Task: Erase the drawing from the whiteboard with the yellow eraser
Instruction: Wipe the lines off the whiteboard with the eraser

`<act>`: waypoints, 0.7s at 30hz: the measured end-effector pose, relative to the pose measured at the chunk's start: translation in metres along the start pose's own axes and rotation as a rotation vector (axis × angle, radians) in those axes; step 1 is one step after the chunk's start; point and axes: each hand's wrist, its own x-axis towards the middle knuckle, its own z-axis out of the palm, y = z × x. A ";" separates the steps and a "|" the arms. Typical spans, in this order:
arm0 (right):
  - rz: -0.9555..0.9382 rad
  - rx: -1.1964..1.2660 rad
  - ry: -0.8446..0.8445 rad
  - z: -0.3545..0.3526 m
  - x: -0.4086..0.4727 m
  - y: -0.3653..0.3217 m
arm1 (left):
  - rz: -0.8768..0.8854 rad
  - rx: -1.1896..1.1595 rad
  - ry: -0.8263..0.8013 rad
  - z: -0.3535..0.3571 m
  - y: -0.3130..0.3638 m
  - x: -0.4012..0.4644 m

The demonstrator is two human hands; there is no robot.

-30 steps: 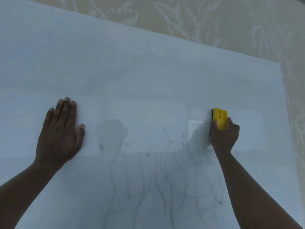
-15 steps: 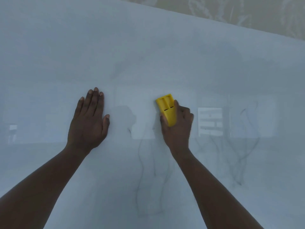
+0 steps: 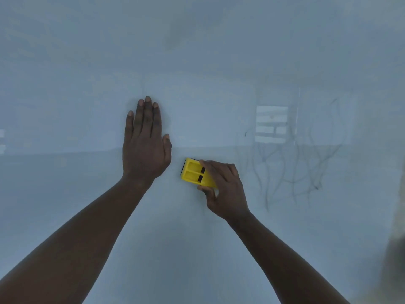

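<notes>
The whiteboard [image 3: 87, 62] fills nearly the whole view. My right hand [image 3: 225, 189] grips the yellow eraser [image 3: 194, 173] and presses it flat on the board, just right of my left wrist. My left hand [image 3: 145, 145] lies flat on the board, fingers together and pointing up, holding nothing. Faint dark wavy lines of the drawing [image 3: 291, 170] show on the board to the right of the eraser. The board around and below the eraser looks wiped, with only faint smudges.
A bright window reflection [image 3: 271, 123] sits on the board above the drawing lines. A dim strip beyond the board's right edge [image 3: 397, 249] shows at the lower right. A faint grey smudge [image 3: 179, 34] marks the top of the board.
My right hand has carried the eraser leftward across the board, then down, close to my left hand. The view has shifted, so the remaining lines now lie to the right.
</notes>
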 end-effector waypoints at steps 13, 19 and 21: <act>0.237 -0.027 -0.076 -0.004 -0.160 0.026 | 0.112 -0.022 -0.010 0.021 0.050 -0.024; 0.527 -0.003 0.148 -0.040 -0.158 0.086 | 0.116 -0.036 0.011 0.029 0.075 -0.004; 0.640 -0.012 0.226 -0.050 -0.156 0.107 | 0.112 -0.022 0.022 0.032 0.077 0.000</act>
